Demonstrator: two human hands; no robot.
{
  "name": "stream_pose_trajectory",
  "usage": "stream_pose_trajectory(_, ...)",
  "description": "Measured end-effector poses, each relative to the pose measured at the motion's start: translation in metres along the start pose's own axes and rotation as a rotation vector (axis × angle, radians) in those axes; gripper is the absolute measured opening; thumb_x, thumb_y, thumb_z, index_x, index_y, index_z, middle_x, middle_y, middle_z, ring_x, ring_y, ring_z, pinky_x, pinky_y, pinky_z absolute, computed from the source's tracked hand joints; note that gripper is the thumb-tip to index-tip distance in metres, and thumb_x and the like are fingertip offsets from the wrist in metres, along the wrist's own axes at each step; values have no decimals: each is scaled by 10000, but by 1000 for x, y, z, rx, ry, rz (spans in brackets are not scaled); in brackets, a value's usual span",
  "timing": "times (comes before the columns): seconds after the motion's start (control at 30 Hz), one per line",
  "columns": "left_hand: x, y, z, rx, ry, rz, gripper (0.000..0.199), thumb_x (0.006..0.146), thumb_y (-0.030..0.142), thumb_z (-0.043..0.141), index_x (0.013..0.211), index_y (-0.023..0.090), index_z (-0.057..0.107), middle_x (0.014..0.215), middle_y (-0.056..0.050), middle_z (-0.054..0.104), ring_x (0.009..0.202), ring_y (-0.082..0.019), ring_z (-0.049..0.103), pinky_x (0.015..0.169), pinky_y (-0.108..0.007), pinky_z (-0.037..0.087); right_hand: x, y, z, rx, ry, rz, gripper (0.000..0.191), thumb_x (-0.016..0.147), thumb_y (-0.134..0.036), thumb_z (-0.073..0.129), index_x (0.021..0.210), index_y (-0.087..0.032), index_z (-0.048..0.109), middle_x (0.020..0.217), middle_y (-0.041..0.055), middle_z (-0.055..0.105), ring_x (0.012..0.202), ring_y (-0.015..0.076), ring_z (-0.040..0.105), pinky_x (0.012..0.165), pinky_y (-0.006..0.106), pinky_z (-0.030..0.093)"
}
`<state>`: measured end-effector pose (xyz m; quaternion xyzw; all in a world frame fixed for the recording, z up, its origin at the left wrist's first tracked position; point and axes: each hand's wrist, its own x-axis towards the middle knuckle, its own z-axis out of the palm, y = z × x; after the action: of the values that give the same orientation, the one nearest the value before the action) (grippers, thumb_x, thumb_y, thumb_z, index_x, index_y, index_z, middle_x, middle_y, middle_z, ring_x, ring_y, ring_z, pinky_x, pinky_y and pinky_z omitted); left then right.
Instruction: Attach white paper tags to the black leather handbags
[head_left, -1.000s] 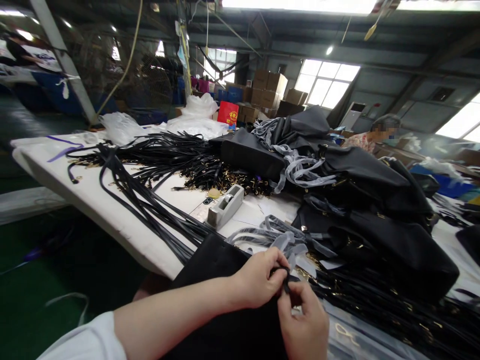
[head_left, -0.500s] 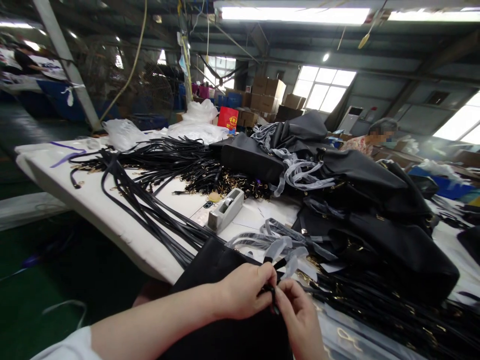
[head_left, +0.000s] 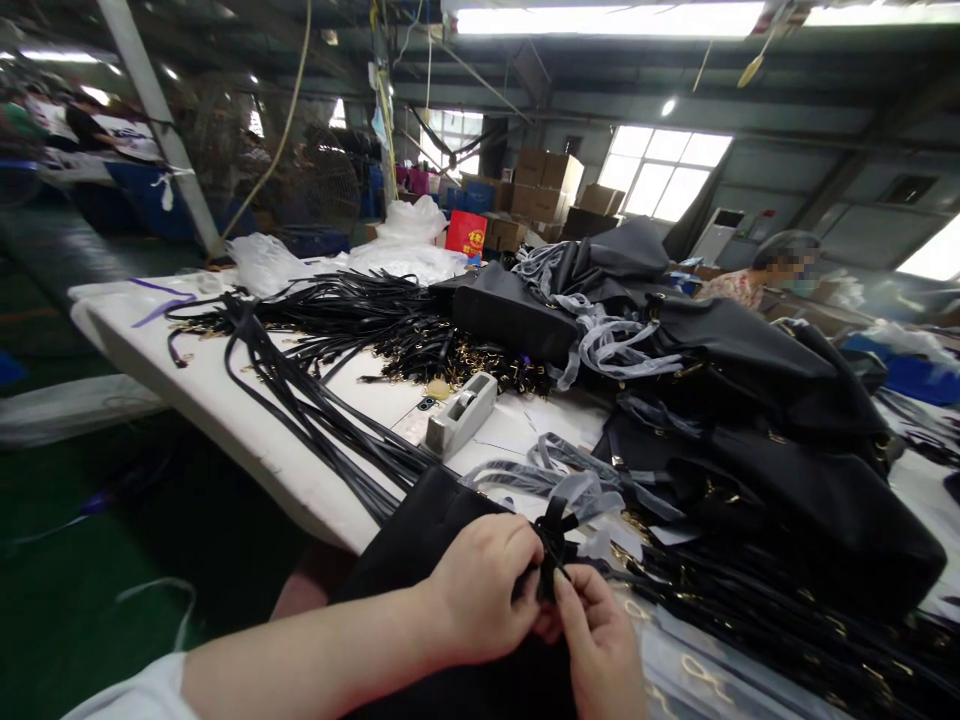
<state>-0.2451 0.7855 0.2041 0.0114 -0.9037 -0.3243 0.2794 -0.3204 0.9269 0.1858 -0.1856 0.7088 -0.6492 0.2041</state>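
A black bag point(head_left: 420, 520) lies in front of me at the table's near edge, partly under my forearm. Over it, my left hand point(head_left: 484, 580) is closed around a narrow black strap point(head_left: 553, 530), which forms a small loop above the fingers. My right hand point(head_left: 600, 635) pinches the same strap between thumb and forefinger, close beside the left. The strap's lower part is hidden by my fingers. Just beyond my hands lie straps in translucent wrapping point(head_left: 577, 490). Black straps with gold clasps point(head_left: 750, 590) are piled to the right.
On the white table point(head_left: 300, 490) stands a grey tape dispenser point(head_left: 461, 415), with a bundle of long black straps point(head_left: 315, 420) to its left. Black bags point(head_left: 787, 380) are heaped at the right. Behind are a red bag point(head_left: 466, 235), cardboard boxes point(head_left: 544, 185) and a person point(head_left: 739, 288).
My left hand has curled further around the strap, and a strap loop now stands higher above my fingers. The right hand stays close by, still pinching. The whole view has shifted slightly.
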Motion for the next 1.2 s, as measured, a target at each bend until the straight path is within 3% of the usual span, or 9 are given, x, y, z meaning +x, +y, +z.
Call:
stream_pose_trajectory(0.23, 0, 9, -11, -59, -66, 49, 127, 716, 217, 557, 829, 189, 508, 790, -23, 581, 715, -166, 537, 645, -291, 430, -1, -1, -9, -156, -49, -82, 332, 835, -520, 624, 788, -191, 637, 678, 12, 620, 605, 150, 577, 550, 225, 470)
stream_pose_trajectory(0.47, 0, 8, -12, -51, -156, -94, 119, 691, 193, 560, 797, 194, 506, 789, -14, 591, 686, -156, 530, 620, -280, 418, 1, 3, -10, -212, -90, -148, 307, 868, -486, 587, 796, -193, 641, 674, 12, 617, 597, 154, 587, 550, 231, 487)
stream_pose_trajectory(0.73, 3, 3, 2, -8, -105, -131, 118, 753, 158, 521, 868, 183, 520, 829, -24, 622, 741, -176, 573, 666, -292, 452, -2, 4, -11, -200, 22, -110, 345, 833, -532, 623, 817, -189, 657, 758, 44, 674, 655, 172, 634, 617, 259, 536)
stream_pose_trajectory(0.83, 7, -3, 8, 54, -56, -111, 146, 796, 108, 461, 904, 168, 539, 861, -48, 631, 810, -196, 584, 745, -315, 473, -6, 3, -11, -121, 121, -58, 353, 830, -544, 629, 838, -191, 642, 735, 28, 670, 632, 156, 634, 587, 242, 527)
stream_pose_trajectory(0.97, 13, -13, 3, 59, 11, -140, 169, 749, 47, 432, 810, 173, 527, 790, -45, 603, 764, -188, 567, 718, -305, 468, -3, 9, -24, -20, 156, -65, 398, 792, -580, 654, 831, -185, 627, 662, 25, 667, 558, 160, 629, 529, 252, 522)
stream_pose_trajectory(1.1, 13, -8, -9, -94, 39, -21, 121, 779, 134, 488, 886, 163, 537, 827, -42, 603, 752, -168, 566, 705, -279, 470, 1, 7, -28, -110, 104, -16, 412, 738, -560, 717, 851, -169, 650, 717, 59, 707, 598, 188, 663, 581, 274, 554)
stream_pose_trajectory(1.2, 9, 1, -12, -34, -9, 65, 151, 795, 275, 579, 894, 163, 560, 817, -33, 612, 737, -176, 568, 678, -286, 467, -5, -3, -16, -153, 88, -42, 372, 762, -546, 694, 820, -183, 640, 700, 36, 683, 614, 178, 643, 587, 264, 534)
